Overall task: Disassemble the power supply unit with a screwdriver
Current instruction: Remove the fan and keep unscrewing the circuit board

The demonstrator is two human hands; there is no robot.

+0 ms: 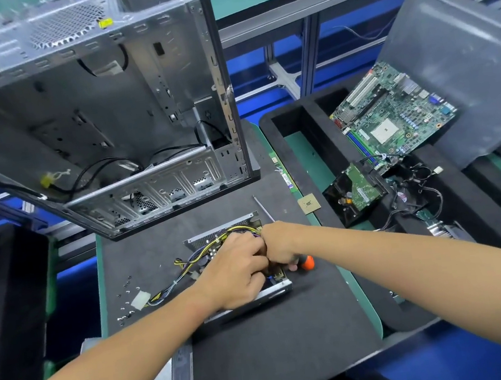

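On the dark mat [260, 345] covering the tabletop, the power supply unit [273, 292] lies open with its cover off, directly under both hands. Its perforated metal wall faces away from the person, and its near rim shows just below the left hand [236, 272]. That hand rests over the middle of the unit, fingers curled down into the interior; what exactly they pinch is hidden by the hand itself. Touching it on the right, the right hand [280, 244] is wrapped around the screwdriver [306, 262], whose orange handle end sticks out below the palm at the unit's right edge while the thin steel shaft points up and away past the knuckles. A bundle of yellow, black and blue cables [188, 261] spills from the unit toward the left and ends in a white connector [140, 300]. Several small loose screws [125, 297] lie scattered just beside that connector. Behind the unit stands an emptied computer case [103, 113], tilted, with black wires inside. To the right, a black foam tray [302, 159] holds a motherboard [390, 114] leaning against a grey panel, a hard drive [357, 191], and tangled wires. A CPU chip [309, 203] rests on the tray's edge.
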